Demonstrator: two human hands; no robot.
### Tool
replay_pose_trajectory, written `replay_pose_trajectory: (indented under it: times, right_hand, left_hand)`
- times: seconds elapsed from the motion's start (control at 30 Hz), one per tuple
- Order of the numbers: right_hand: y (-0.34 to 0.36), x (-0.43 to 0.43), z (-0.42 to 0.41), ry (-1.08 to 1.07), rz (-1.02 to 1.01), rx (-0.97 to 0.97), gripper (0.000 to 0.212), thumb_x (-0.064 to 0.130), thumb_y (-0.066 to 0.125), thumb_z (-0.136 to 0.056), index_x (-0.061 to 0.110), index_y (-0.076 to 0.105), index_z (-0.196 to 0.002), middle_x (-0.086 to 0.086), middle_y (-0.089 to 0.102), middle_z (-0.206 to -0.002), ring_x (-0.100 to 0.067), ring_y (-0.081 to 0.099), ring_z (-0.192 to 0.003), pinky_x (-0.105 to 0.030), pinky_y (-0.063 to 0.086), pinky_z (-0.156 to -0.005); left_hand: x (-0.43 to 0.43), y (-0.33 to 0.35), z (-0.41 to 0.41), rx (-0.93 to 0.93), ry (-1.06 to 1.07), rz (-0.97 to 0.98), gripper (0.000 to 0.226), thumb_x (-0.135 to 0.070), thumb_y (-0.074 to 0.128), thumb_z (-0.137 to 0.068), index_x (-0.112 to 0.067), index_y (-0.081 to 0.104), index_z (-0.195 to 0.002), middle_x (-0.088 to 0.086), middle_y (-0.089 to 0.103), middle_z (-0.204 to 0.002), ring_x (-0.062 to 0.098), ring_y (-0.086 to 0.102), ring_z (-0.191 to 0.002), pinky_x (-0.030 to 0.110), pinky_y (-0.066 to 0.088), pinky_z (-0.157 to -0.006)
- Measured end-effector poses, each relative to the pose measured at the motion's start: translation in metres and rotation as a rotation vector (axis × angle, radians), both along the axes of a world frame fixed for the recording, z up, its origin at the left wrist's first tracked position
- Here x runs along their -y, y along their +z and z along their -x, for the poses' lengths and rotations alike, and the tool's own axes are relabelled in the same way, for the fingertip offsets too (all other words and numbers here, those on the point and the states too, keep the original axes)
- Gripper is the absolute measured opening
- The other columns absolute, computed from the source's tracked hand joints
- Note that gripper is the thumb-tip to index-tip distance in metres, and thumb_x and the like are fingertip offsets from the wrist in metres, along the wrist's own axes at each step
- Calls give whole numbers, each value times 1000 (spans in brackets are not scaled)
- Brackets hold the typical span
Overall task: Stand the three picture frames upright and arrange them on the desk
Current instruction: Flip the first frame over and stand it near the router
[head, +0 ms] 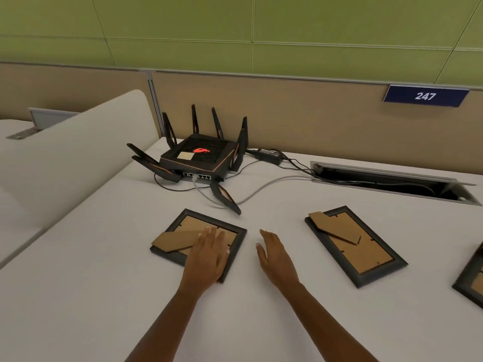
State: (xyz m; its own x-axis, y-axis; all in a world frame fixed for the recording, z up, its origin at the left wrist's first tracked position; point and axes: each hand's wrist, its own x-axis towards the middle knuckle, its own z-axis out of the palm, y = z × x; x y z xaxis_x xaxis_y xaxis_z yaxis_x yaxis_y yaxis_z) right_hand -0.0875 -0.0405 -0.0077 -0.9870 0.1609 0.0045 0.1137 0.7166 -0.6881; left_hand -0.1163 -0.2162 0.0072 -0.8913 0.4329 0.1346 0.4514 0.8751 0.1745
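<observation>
Cardboard-backed, the left frame [198, 237] is lying face down on the white desk [91, 296], the left hand [209, 254] resting flat and open on it. Right hand [274, 254] is hovering open, empty, between it and the middle frame [355, 246]; a third frame [470, 278] is lying at the right edge.

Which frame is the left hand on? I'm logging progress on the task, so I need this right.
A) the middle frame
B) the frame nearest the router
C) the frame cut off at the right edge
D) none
B: the left hand lies flat on the back of the left frame, just in front of the router, while the right hand hovers open over the desk beside it.
</observation>
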Motion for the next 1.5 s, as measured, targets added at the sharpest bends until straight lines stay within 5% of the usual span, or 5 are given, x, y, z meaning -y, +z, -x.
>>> replay_pose_trajectory:
  times: [0.33, 0.63, 1.03, 1.33, 1.5]
  right_hand:
    - [-4, 33, 41, 2, -82, 81, 49, 30, 34, -97, 9, 26, -140, -11, 35, -147, -24, 33, -136, -32, 25, -113]
    - [12, 41, 65, -72, -34, 54, 34, 23, 42, -95, 1, 56, -118, -19, 59, -119, -30, 53, -111, -32, 42, -93]
    - [42, 32, 60, -221, 592, 213, 25, 11, 52, -90, -6, 58, -109, -25, 60, -117, -37, 58, -108, -37, 51, -88]
    - [76, 31, 54, -206, 862, 238, 22, 8, 55, -88, -6, 56, -105, -17, 60, -96, -26, 61, -88, -35, 50, -84]
    - [102, 27, 57, -233, 905, 123, 13, 12, 54, -89, -1, 58, -90, -9, 63, -77, -18, 63, -68, -23, 55, -62]
  left_hand:
    - [60, -20, 28, -8, -396, 59, 88, -73, 25, -77, -14, 23, -143, 9, 21, -153, 33, 9, -140, 26, -14, -112]
    - [62, -19, 33, -6, -403, 116, 89, -74, 10, -78, -13, 39, -137, 9, 44, -143, 31, 41, -131, 47, 39, -103]
    - [66, -12, 23, -172, -436, 130, 78, -56, 6, -90, -8, 61, -117, 12, 65, -121, 29, 62, -111, 41, 53, -86]
    - [69, 1, 21, -465, -549, -4, 57, -19, 84, -59, -7, 64, -111, 11, 71, -110, 23, 69, -99, 28, 56, -78]
    - [58, 26, 22, -431, -388, -296, 49, -9, 83, -60, 2, 65, -104, 16, 73, -103, 27, 72, -89, 33, 57, -75]
